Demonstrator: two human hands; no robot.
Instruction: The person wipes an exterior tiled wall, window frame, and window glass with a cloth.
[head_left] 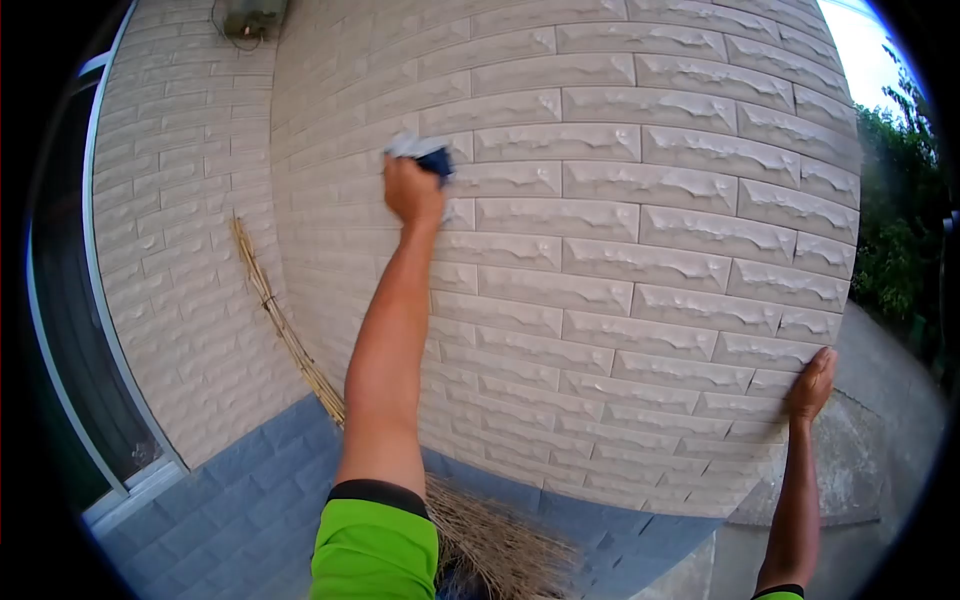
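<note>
My left hand [412,190] is closed around a bunched cloth [430,158], white and dark blue, at the beige brick-pattern wall [600,190]. Slight blur covers the hand and cloth, and the palm side is hidden. Lower and far to the right, my right hand [812,385] rests along the wall's outer corner with its fingers stretched out and nothing in them. Bright green sleeves show on both arms.
A twig broom [500,545] stands below my left arm, and a bundle of thin bamboo sticks [275,305] leans in the inner corner. Grey-blue tiles [240,500] line the wall base. A framed glass door [80,290] is at left, and a box [250,18] hangs above.
</note>
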